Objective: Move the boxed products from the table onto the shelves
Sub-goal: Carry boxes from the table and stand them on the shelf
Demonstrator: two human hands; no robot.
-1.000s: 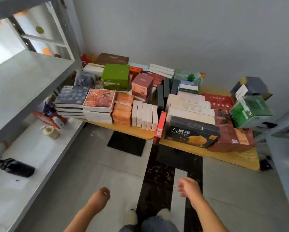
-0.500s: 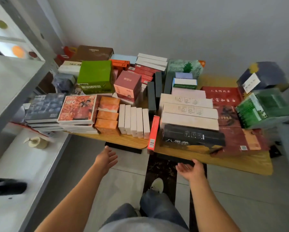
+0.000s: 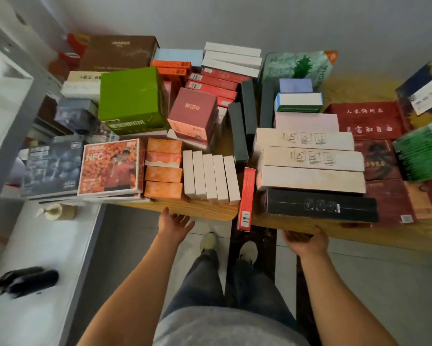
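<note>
Presently we see boxed products [image 3: 310, 178] crowding the desk [image 3: 205, 211], shelves [image 3: 35, 245] at left | left hand [image 3: 175, 226] and right hand [image 3: 302, 239]: each grip wide, empty | rigid light cartons, we judge; clasp black box [image 3: 320, 204] by its ends.

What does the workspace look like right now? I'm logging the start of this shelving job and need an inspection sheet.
Surface: wooden table, nearly covered; front edge bare.
Job's things: boxes unmoved, among them a green box, five upright white boxes, a long black box and a thin red box overhanging the edge.
Clutter: tape roll and dark object on the lower shelf.
Grippers: left hand open near the table edge; right hand open at the edge, holding nothing.
Cables: nothing seen.
Surroundings: grey wall, tiled floor, the person's legs and shoes.
</note>
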